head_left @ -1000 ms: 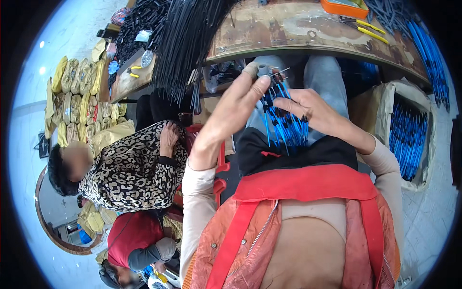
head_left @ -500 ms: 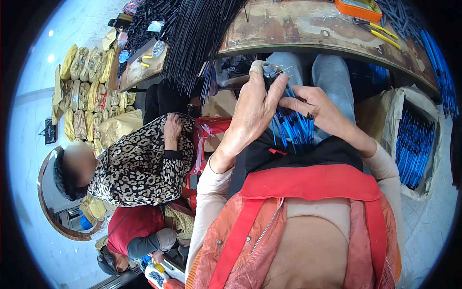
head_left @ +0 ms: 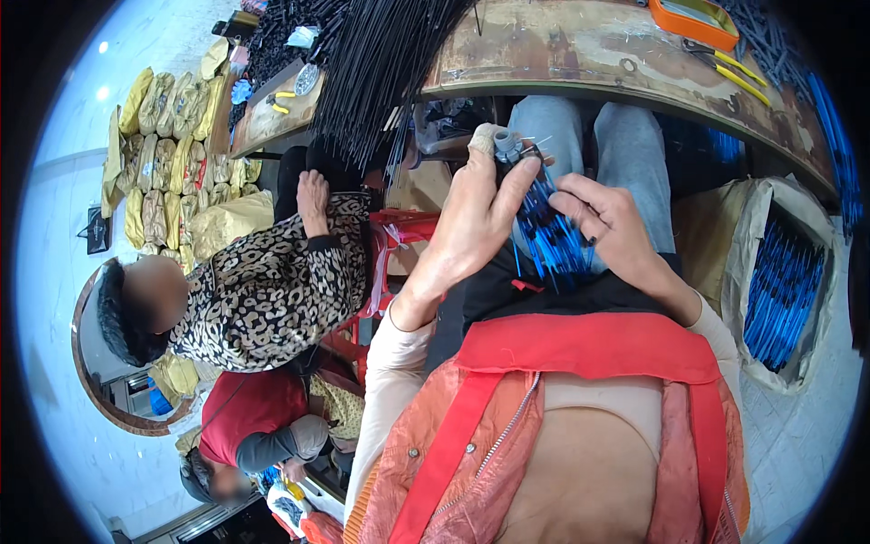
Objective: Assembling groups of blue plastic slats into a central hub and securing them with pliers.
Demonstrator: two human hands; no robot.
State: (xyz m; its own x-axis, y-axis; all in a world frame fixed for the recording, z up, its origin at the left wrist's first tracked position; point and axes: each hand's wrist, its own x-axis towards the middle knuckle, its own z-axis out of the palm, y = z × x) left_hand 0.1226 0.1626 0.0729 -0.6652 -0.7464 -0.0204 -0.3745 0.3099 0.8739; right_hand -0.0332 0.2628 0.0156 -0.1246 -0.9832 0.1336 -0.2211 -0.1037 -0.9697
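Note:
My left hand (head_left: 478,204) is closed around a grey plastic hub (head_left: 509,143), thumb on one side and fingers on the other. Its index fingertip wears a beige wrapping. Thin wire ends stick out beside the hub. Below it a bundle of blue ribs with black joints (head_left: 557,245), like those of an umbrella, hangs over my lap. My right hand (head_left: 609,218) is at the bundle's right side with curled fingers. A small black tip shows under them, but what they pinch is hidden.
A wooden table (head_left: 562,54) ahead carries black rods (head_left: 381,72), yellow-handled pliers (head_left: 729,72) and an orange tray (head_left: 693,23). An open sack of blue ribs (head_left: 787,290) stands at right. Two people sit at left, one in a leopard-print top (head_left: 272,290), near stacked yellow-brown packages (head_left: 172,154).
My right hand has shifted slightly right and down, its fingers curling more. The left hand keeps its hold on the hub. At left, the person's hand in the leopard-print top has moved farther forward.

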